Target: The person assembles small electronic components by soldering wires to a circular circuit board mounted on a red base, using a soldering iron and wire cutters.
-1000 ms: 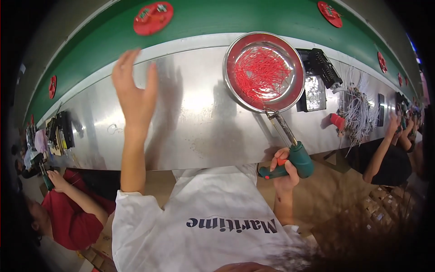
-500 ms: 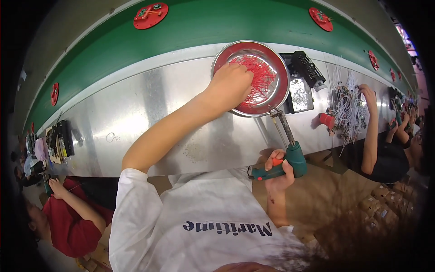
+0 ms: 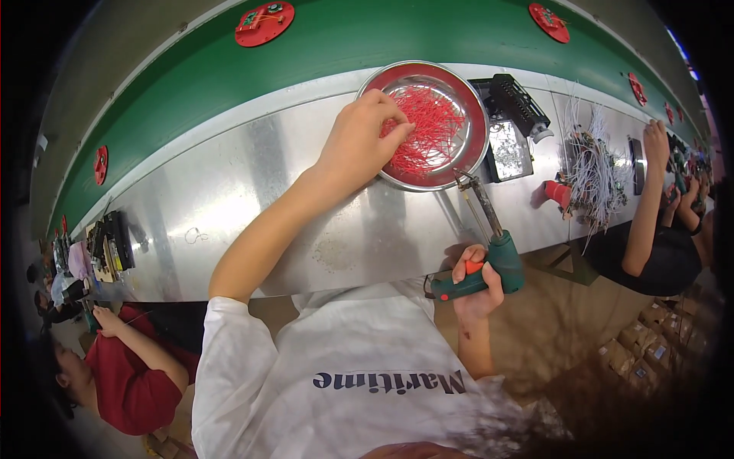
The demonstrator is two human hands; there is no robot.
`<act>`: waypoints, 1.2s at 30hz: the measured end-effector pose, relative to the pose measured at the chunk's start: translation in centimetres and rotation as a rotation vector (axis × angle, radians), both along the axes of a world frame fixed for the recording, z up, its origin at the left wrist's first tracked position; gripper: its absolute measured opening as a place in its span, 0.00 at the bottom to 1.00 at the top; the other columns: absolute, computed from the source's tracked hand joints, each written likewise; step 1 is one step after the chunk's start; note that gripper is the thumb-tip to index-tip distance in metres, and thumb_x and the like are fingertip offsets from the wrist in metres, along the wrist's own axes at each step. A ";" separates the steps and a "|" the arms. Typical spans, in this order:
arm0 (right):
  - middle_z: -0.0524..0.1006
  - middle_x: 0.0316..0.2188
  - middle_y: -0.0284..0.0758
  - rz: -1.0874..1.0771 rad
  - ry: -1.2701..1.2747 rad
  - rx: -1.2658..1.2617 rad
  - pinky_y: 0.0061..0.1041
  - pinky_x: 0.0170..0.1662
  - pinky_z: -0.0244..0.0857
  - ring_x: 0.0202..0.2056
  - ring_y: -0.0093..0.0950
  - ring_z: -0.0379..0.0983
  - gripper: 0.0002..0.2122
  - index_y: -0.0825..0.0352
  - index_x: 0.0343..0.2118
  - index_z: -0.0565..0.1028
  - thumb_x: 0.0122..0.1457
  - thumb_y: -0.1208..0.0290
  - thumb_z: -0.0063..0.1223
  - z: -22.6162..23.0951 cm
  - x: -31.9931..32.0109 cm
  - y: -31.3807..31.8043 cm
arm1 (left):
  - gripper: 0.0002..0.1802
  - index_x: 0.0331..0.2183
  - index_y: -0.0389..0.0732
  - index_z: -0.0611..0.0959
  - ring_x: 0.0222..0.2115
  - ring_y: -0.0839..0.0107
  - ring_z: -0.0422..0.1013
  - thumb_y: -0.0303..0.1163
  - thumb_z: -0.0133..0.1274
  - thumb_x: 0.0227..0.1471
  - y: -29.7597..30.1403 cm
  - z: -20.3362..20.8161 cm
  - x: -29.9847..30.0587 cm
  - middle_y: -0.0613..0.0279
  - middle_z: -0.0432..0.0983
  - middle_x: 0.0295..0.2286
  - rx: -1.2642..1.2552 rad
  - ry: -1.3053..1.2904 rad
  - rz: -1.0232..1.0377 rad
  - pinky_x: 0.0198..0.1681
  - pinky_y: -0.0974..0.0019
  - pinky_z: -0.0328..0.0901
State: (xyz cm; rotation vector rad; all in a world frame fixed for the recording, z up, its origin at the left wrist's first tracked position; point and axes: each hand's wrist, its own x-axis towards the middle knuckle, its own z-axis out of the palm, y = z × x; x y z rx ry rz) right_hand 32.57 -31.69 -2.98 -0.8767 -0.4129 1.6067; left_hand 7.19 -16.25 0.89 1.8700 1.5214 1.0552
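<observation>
A round steel bowl (image 3: 475, 153) holds a loose heap of thin red wire-like pieces (image 3: 432, 126). My left hand (image 3: 367, 134) is over the bowl's left side, thumb and forefinger pinched together at the heap. Whatever lies between those fingertips is too small to make out. In my right hand (image 3: 478, 287), by the table's front edge, is a green soldering gun (image 3: 505, 264) with an orange-red trigger. Its metal tip (image 3: 461, 177) points up and away from me, close to the bowl's near rim.
Right of the bowl stand a black device (image 3: 520, 103) and a tray (image 3: 510, 151). Farther right are a red spool (image 3: 557, 193), a bundle of white wires (image 3: 596, 168) and a co-worker's arm (image 3: 650, 183). Red discs with circuit boards (image 3: 264, 24) lie on the green belt (image 3: 397, 34).
My left hand has drawn back a little left within the bowl, its thumb and forefinger now showing in a pinch. The soldering gun stays in my right hand. The view has shifted slightly.
</observation>
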 end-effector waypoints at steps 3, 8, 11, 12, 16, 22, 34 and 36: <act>0.70 0.36 0.43 -0.009 0.024 -0.004 0.26 0.29 0.64 0.24 0.30 0.69 0.10 0.71 0.34 0.69 0.55 0.68 0.47 0.1 -0.1 0.0 | 0.07 0.32 0.33 0.80 0.29 0.56 0.74 0.28 0.56 0.52 -0.9 1.6 0.1 0.49 0.75 0.30 -0.080 -0.062 0.037 0.36 0.59 0.67; 0.71 0.36 0.42 0.003 -0.002 -0.029 0.26 0.29 0.63 0.25 0.29 0.69 0.10 0.71 0.35 0.69 0.55 0.69 0.47 0.2 -0.1 -0.1 | 0.06 0.35 0.33 0.80 0.20 0.78 0.67 0.26 0.55 0.56 -6.4 2.8 0.1 0.62 0.76 0.23 -0.091 -0.150 -0.009 0.24 0.72 0.62; 0.71 0.37 0.42 0.074 -0.066 -0.018 0.25 0.29 0.63 0.25 0.28 0.69 0.09 0.71 0.36 0.70 0.57 0.70 0.48 0.9 -0.6 0.3 | 0.06 0.36 0.34 0.79 0.21 0.82 0.67 0.26 0.54 0.57 -10.3 2.9 0.0 0.65 0.76 0.23 -0.273 -0.251 -0.036 0.24 0.75 0.61; 0.72 0.37 0.41 0.121 -0.096 0.000 0.24 0.29 0.63 0.26 0.27 0.69 0.09 0.72 0.36 0.70 0.58 0.71 0.49 1.3 -0.9 0.3 | 0.06 0.37 0.34 0.79 0.22 0.83 0.67 0.25 0.53 0.58 -11.6 3.0 -0.1 0.65 0.77 0.23 -0.357 -0.249 -0.058 0.23 0.77 0.60; 0.74 0.40 0.40 0.258 -0.111 0.032 0.23 0.31 0.65 0.29 0.26 0.73 0.08 0.72 0.40 0.71 0.59 0.77 0.50 1.9 -3.4 0.5 | 0.05 0.37 0.35 0.79 0.22 0.84 0.68 0.24 0.53 0.57 -15.2 2.4 -0.2 0.66 0.77 0.23 -0.484 -0.400 -0.017 0.24 0.78 0.60; 0.74 0.42 0.38 0.351 -0.299 0.013 0.24 0.39 0.71 0.37 0.28 0.77 0.14 0.71 0.43 0.72 0.52 0.86 0.57 4.2 -7.7 1.7 | 0.07 0.37 0.33 0.79 0.19 0.79 0.68 0.26 0.53 0.57 -18.0 1.9 -0.9 0.60 0.77 0.23 -0.543 -0.475 -0.023 0.23 0.73 0.63; 0.74 0.36 0.35 0.341 -0.460 0.030 0.22 0.39 0.69 0.34 0.23 0.72 0.19 0.70 0.43 0.72 0.46 0.89 0.60 3.4 -9.0 1.1 | 0.09 0.35 0.36 0.78 0.24 0.57 0.72 0.32 0.53 0.56 -19.2 1.4 -2.0 0.52 0.75 0.24 -0.500 -0.424 -0.078 0.29 0.58 0.66; 0.73 0.37 0.35 0.357 -0.469 0.050 0.23 0.39 0.68 0.34 0.23 0.72 0.19 0.70 0.43 0.71 0.46 0.90 0.59 3.3 -8.5 1.4 | 0.09 0.35 0.37 0.78 0.24 0.56 0.72 0.33 0.53 0.55 -19.0 1.4 -2.3 0.52 0.75 0.24 -0.489 -0.430 -0.112 0.29 0.57 0.65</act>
